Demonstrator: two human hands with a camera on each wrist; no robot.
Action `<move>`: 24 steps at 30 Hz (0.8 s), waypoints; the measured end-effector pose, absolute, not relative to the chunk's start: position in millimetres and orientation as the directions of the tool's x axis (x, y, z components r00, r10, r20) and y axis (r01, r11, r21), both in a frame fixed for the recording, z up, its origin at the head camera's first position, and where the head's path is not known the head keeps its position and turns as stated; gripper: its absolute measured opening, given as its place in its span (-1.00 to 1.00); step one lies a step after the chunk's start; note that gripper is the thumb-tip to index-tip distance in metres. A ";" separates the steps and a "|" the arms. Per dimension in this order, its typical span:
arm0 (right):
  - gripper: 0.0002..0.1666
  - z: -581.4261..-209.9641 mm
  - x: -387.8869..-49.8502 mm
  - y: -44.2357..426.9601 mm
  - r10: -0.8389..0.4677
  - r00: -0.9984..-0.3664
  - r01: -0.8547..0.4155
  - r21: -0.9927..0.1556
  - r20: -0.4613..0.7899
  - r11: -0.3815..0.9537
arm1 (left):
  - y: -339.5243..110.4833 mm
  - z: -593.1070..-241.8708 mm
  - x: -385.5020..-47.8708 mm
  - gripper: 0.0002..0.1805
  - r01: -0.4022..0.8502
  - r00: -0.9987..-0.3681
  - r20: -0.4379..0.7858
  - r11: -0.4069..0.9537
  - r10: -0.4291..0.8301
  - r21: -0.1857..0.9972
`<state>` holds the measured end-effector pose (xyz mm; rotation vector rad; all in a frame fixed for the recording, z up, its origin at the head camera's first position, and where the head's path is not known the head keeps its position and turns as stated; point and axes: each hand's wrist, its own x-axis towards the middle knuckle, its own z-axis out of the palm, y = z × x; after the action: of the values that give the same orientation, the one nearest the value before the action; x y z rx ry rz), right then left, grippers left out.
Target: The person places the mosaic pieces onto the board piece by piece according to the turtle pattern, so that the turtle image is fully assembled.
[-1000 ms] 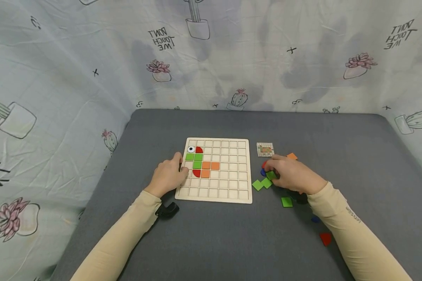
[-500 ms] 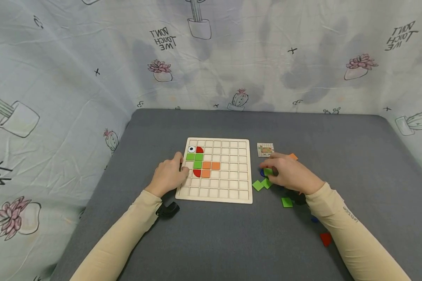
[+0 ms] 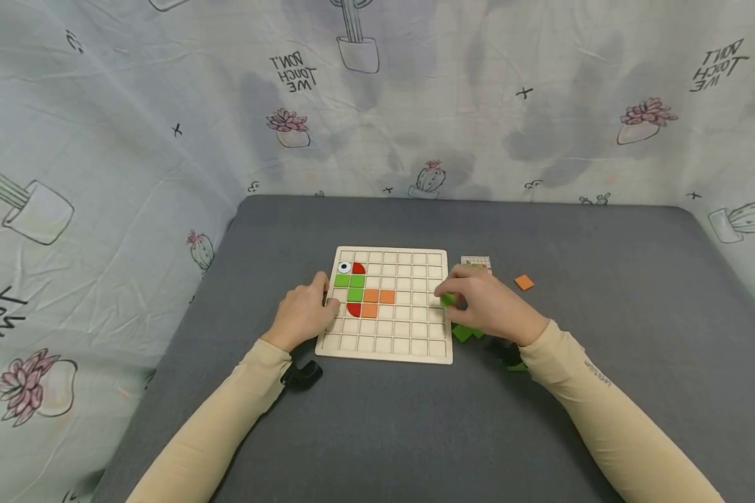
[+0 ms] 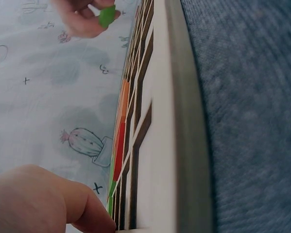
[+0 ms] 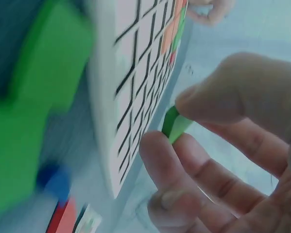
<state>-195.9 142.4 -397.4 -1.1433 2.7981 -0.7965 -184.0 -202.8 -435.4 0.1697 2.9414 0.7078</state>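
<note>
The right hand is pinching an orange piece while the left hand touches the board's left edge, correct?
Not quite: the right hand is pinching a green piece, not an orange one, as the right wrist view shows. The rest stands.

Board (image 3: 415,347) on table (image 3: 377,433), set tiles (image 3: 370,297) towards its left, left hand (image 3: 300,314) at left edge, right hand (image 3: 487,300) — held tile (image 5: 178,125) in its grip — at right edge, loose tiles (image 3: 462,333) before it, card (image 3: 476,260) behind.

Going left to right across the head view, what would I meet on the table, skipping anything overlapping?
Left hand, white eye tile, orange tiles on the board, green tile pinched by the right hand, loose orange tile.
</note>
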 end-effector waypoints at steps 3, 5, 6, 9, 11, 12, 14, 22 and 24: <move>-0.71 -396.3 -197.2 125.9 -0.668 -0.726 -0.650 -0.477 0.161 0.591 | -202.9 -435.5 -184.2 -0.79 0.082 -0.988 -0.082 0.885 0.133 0.458; -0.71 -396.0 -198.4 114.5 -0.670 -0.726 -0.648 -0.481 0.155 0.591 | -202.8 -434.9 -184.3 -0.79 0.078 -0.988 -0.085 0.887 0.130 0.455; -0.72 -395.7 -198.8 108.8 -0.668 -0.729 -0.643 -0.485 0.149 0.593 | -202.7 -434.6 -184.3 -0.79 0.078 -0.988 -0.086 0.887 0.131 0.454; -0.74 -396.4 -199.7 92.0 -0.670 -0.726 -0.650 -0.470 0.153 0.598 | -202.4 -433.9 -184.4 -0.78 0.074 -0.988 -0.091 0.891 0.128 0.448; -0.75 -397.4 -199.2 81.8 -0.672 -0.724 -0.654 -0.463 0.156 0.598 | -201.8 -433.4 -184.5 -0.77 0.070 -0.988 -0.094 0.894 0.124 0.442; -0.76 -398.5 -199.2 77.4 -0.674 -0.722 -0.657 -0.460 0.157 0.597 | -201.6 -433.2 -184.4 -0.77 0.070 -0.988 -0.093 0.895 0.123 0.440; -0.77 -400.9 -199.1 69.3 -0.681 -0.712 -0.671 -0.451 0.169 0.589 | -201.1 -432.9 -184.3 -0.76 0.065 -0.989 -0.094 0.897 0.118 0.437; -0.72 -407.0 -197.5 49.6 -0.706 -0.695 -0.685 -0.427 0.139 0.590 | -200.6 -433.1 -184.1 -0.76 0.065 -0.989 -0.092 0.896 0.117 0.440; -0.72 -407.5 -197.2 47.3 -0.707 -0.693 -0.686 -0.432 0.142 0.586 | -200.9 -433.2 -184.2 -0.76 0.065 -0.989 -0.093 0.896 0.117 0.440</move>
<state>-197.2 47.3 -407.5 -1.2118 2.7576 -0.7208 -184.2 -200.9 -433.2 0.1414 2.9447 0.6770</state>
